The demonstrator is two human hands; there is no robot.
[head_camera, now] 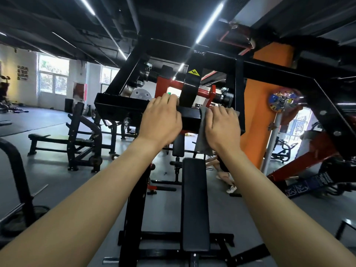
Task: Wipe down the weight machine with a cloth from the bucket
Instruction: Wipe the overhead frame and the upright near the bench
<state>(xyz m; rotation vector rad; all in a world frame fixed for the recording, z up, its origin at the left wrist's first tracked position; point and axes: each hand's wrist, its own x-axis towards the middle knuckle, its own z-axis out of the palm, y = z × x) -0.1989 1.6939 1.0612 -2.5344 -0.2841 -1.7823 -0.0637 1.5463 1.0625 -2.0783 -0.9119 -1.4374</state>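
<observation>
A black and red weight machine (119, 105) fills the middle of the head view, with a black crossbar at chest height. My left hand (160, 120) grips that crossbar from above, fingers curled over its top edge. My right hand (224, 128) lies on a grey cloth (203, 139) and presses it against the crossbar just to the right. The cloth's lower end hangs loose below the bar. The machine's black padded seat back (194, 205) runs down between my forearms. No bucket shows in the frame.
An orange pillar (256, 112) stands right behind the machine. Black benches and racks (81, 139) stand at the left. A red and black machine arm (308, 162) slants at the right. A person's legs and white shoes (227, 180) show on the floor behind the seat.
</observation>
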